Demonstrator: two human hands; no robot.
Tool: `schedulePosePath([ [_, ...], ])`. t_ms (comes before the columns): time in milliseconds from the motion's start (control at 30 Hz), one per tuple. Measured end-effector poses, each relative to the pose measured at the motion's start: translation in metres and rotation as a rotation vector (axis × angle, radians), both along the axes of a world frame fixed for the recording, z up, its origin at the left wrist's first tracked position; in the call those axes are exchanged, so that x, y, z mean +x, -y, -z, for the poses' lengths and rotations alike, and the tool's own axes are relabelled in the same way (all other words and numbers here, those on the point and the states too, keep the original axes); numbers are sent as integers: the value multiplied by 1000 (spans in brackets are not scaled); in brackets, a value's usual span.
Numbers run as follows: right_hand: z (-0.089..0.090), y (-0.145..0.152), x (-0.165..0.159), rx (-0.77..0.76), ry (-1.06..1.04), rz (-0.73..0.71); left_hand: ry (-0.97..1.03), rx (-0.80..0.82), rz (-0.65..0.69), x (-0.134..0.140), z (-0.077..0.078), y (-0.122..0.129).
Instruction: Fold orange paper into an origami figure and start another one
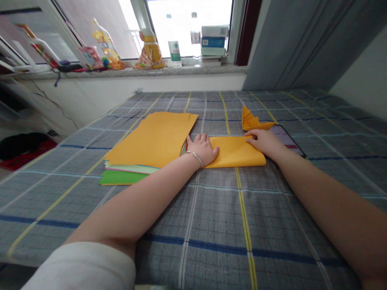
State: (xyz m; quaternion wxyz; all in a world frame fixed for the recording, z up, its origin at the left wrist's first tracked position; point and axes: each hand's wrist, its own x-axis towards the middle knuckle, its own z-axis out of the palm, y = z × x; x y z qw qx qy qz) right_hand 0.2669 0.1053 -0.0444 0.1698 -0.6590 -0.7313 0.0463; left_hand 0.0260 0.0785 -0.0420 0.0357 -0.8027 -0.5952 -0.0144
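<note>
A sheet of orange paper (236, 154), folded over into a long strip, lies on the plaid cloth, its near right side still rounded at the fold. My left hand (202, 150) rests flat on the strip's left end, fingers spread, with a silver bangle at the wrist. At the far right corner, my right hand (265, 141) pinches the paper's edge between thumb and fingers. Left of the strip is a stack of coloured paper (154, 139), orange on top, with green and pale sheets showing below. A folded orange paper shape (254, 121) stands just beyond my right hand.
A phone (288, 140) with its screen lit lies right of the folded shape, partly behind my right hand. Plaid cloth (217, 217) covers the whole surface. Bottles, a green-and-white tube (174, 52) and stacked boxes (213, 42) line the windowsill; a grey curtain (290, 44) hangs right.
</note>
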Motion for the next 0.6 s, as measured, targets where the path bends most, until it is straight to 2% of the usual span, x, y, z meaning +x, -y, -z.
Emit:
schedulePosePath([
  [300, 1, -2, 1, -5, -2, -1, -40, 72, 94, 0, 0, 0],
  [400, 0, -2, 1, -8, -10, 7, 1, 74, 211, 1, 4, -8],
  [467, 0, -2, 1, -8, -11, 9, 22, -9, 327, 2, 6, -14],
  [600, -1, -1, 0, -8, -2, 1, 79, -107, 339, 3, 6, -17],
])
